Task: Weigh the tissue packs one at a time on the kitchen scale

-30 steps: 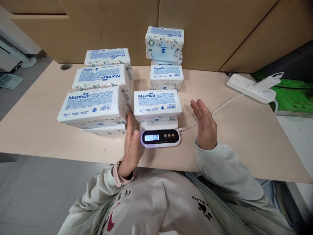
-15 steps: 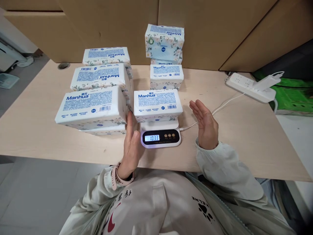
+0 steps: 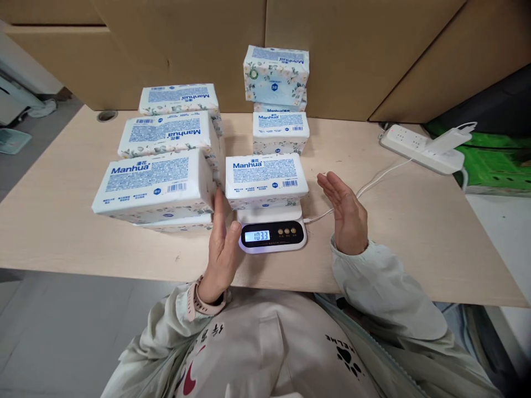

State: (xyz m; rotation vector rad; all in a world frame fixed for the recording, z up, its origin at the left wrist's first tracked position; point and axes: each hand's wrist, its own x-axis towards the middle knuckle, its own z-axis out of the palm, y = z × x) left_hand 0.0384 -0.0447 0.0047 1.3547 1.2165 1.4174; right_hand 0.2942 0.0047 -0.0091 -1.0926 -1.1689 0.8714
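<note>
A white tissue pack printed "Manhua" lies on a white digital kitchen scale whose lit display reads 103.3. To the left of the scale, my left hand is held upright with fingers stretched out, nearest the front tissue pack of the left stack; whether it touches that pack I cannot tell. My right hand hovers to the right of the scale, fingers extended and palm facing inward, holding nothing. A gap separates it from the pack on the scale.
More tissue packs stand in stacks behind on the left. Behind the scale are another pack and a leaning one against the cardboard. A power strip lies at the right, its white cable running toward the scale.
The view has shifted very slightly. Both hands keep nearly the same pose, and the scale still reads 103.3.
</note>
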